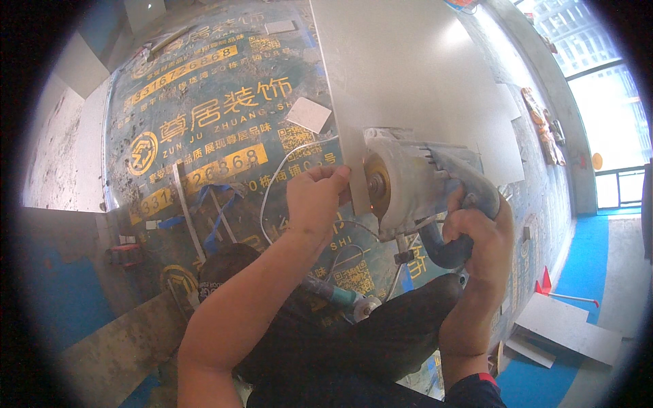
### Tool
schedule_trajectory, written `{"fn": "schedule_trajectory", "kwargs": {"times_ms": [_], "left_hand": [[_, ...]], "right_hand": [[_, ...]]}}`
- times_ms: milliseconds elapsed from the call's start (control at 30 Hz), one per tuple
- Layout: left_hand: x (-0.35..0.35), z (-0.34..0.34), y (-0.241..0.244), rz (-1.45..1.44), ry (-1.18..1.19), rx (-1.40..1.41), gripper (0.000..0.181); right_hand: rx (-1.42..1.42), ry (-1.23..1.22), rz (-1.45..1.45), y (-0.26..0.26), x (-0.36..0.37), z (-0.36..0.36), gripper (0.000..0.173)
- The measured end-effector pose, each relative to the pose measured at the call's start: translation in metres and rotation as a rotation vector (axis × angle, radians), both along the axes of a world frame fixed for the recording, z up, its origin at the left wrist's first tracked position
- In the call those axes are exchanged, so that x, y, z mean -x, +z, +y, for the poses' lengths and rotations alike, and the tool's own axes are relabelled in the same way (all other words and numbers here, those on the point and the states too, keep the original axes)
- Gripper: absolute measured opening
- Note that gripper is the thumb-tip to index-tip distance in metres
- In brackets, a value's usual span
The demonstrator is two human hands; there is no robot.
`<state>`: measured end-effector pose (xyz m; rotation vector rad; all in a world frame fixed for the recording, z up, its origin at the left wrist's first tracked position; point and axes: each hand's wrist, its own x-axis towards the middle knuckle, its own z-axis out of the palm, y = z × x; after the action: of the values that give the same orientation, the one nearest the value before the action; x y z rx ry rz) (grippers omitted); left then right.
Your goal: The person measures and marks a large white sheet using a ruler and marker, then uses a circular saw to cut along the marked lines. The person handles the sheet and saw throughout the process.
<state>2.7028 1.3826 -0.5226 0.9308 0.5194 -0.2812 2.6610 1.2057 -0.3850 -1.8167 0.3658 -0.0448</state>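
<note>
My right hand [472,219] is closed around the rear handle of a dusty circular saw [418,173], a handheld tile-cutting type. Its round blade [378,183] stands at the edge of a large pale tile slab [398,76], where a small orange glow shows low on the blade. My left hand [321,191] pinches the narrow strip [359,191] of slab left of the blade between thumb and fingers. Below the saw, near my legs, an angle grinder [342,297] with a disc lies on the printed floor sheet.
A small square tile piece [309,115] lies left of the slab. A white cable [264,204] curves beside my left hand. Thin cut strips [187,214] and blue tape [217,224] lie at left. Tile offcuts [556,321] lie at lower right, with a red-ended tool [571,297].
</note>
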Motion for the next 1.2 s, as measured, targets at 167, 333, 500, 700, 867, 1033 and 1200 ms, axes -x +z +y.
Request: {"fn": "schedule_trajectory", "kwargs": {"times_ms": [167,333,500,700,867,1033,1200], "left_hand": [[0.0,0.001,0.001,0.002,-0.007,-0.055,0.026],[0.0,0.001,0.002,-0.009,-0.014,-0.036,0.024],[0.0,0.0,0.004,0.008,0.004,-0.034,0.022],[0.001,0.001,0.003,-0.01,0.0,-0.036,0.024],[0.0,0.001,0.001,-0.01,-0.001,-0.029,0.026],[-0.001,0.001,-0.001,-0.017,-0.017,-0.064,0.029],[-0.002,0.001,-0.002,0.011,-0.035,-0.038,0.027]], "right_hand": [[-0.005,0.009,0.028,0.0,0.0,-0.002,0.04],[0.014,0.0,0.012,0.001,-0.002,0.0,0.032],[0.027,0.011,-0.007,-0.001,-0.003,0.001,0.03],[0.018,0.014,0.001,-0.001,-0.003,-0.001,0.029],[0.033,0.015,-0.014,0.0,-0.003,0.002,0.029],[0.019,0.003,-0.001,0.002,-0.004,0.002,0.033],[-0.025,-0.194,-0.115,0.013,0.012,0.001,0.041]]}}
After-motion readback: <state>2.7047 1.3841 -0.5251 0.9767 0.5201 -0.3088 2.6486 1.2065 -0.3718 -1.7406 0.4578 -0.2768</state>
